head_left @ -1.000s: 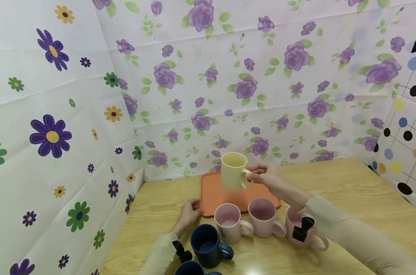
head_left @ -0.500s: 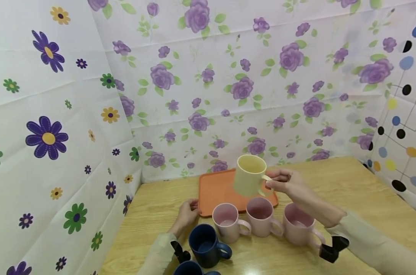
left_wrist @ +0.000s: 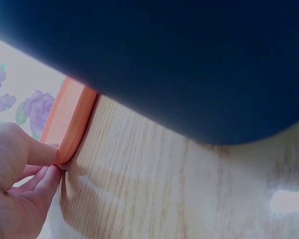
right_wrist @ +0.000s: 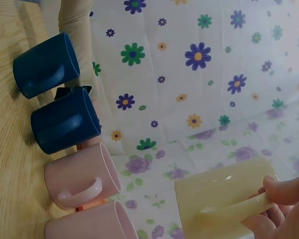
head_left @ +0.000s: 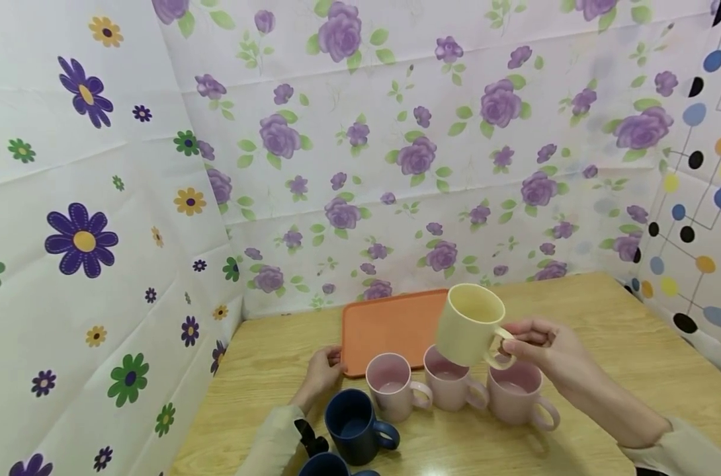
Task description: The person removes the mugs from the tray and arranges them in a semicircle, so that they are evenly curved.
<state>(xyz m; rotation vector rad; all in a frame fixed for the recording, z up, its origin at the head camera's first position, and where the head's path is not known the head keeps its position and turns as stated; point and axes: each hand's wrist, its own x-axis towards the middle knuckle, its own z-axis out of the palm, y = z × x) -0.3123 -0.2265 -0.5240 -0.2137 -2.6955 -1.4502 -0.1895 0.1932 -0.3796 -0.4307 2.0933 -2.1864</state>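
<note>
My right hand (head_left: 553,347) pinches the handle of a pale yellow mug (head_left: 469,330), which hangs slightly tilted in the air above the tray's right end and the pink mugs. In the right wrist view the thumb and fingers curl round that handle. At the orange tray's (head_left: 384,330) near left corner, my left hand (head_left: 325,371) grips the edge; the left wrist view shows thumb and fingers pinching the corner. Three pink mugs stand in a row before the tray: a left one (head_left: 394,390), a middle one (head_left: 448,383), partly covered by the yellow mug, and a right one (head_left: 515,395).
Two dark blue mugs stand nearest the body, one (head_left: 354,426) by my left forearm and another (head_left: 327,466) cut off by the frame. A wooden table (head_left: 265,344) carries everything. Flowered cloths (head_left: 313,165) enclose the left and the back.
The yellow mug has moved right and toward me in my right hand, from above the tray's middle to its right end and the pink mugs. My left hand stays at the tray corner.
</note>
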